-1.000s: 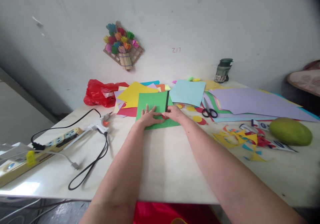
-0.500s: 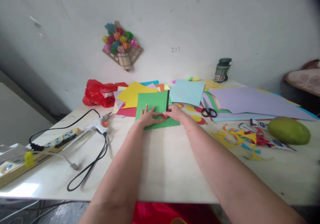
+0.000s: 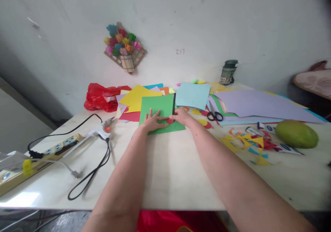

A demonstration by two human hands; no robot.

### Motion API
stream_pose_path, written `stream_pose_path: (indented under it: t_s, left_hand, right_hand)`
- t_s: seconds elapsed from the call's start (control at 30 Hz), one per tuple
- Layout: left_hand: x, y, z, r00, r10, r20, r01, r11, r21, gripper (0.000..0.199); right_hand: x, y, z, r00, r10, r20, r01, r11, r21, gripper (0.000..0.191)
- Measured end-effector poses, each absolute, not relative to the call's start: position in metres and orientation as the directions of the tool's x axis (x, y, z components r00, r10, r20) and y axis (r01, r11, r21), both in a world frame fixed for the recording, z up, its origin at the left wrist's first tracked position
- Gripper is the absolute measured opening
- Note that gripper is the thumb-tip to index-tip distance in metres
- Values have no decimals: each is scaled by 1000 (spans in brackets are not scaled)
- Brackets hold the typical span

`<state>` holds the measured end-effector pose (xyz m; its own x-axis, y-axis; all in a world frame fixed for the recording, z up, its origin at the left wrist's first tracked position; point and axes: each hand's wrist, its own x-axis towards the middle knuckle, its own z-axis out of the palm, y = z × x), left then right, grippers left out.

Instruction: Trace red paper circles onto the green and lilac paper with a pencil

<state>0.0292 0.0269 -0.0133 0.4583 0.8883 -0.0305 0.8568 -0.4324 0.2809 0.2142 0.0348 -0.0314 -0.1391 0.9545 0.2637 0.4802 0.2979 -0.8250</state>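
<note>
Your left hand (image 3: pixel 152 122) lies spread on the green sheet (image 3: pixel 156 103) on the table (image 3: pixel 170 170), fingers by the red disc (image 3: pixel 169 121); your right hand (image 3: pixel 181 117) pinches the black pen (image 3: pixel 174 102) there. Tracing looks unfinished; yellow discs (image 3: pixel 203 122) beyond are already cut.

Black stick (image 3: pixel 174 102): one. Scissors (image 3: pixel 214 113): one pair. Bottle (image 3: pixel 228 72): one. Glue gun (image 3: pixel 102 131): one. Fruit (image 3: pixel 296 134): one.

Red handwritten "217" (image 3: pixel 180 51) on wall (image 3: pixel 165 21); lettering on bottle (image 3: pixel 228 72), tubes (image 3: pixel 287 149) too small to read
</note>
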Motion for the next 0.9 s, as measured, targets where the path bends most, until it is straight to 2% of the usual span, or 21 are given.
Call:
stream_pose_path:
  t_s: [0.27,0.9]
  left_hand:
    - [30,26,-12,455,889,-40,858,-426,286,63]
    - [30,27,-13,450,892,-35,860,-423,286,63]
  right_hand:
    - [214,32,-30,-140,956,257,442,292,-848,21]
    - [209,25,-24,-186,953,237,448,298,-843,19]
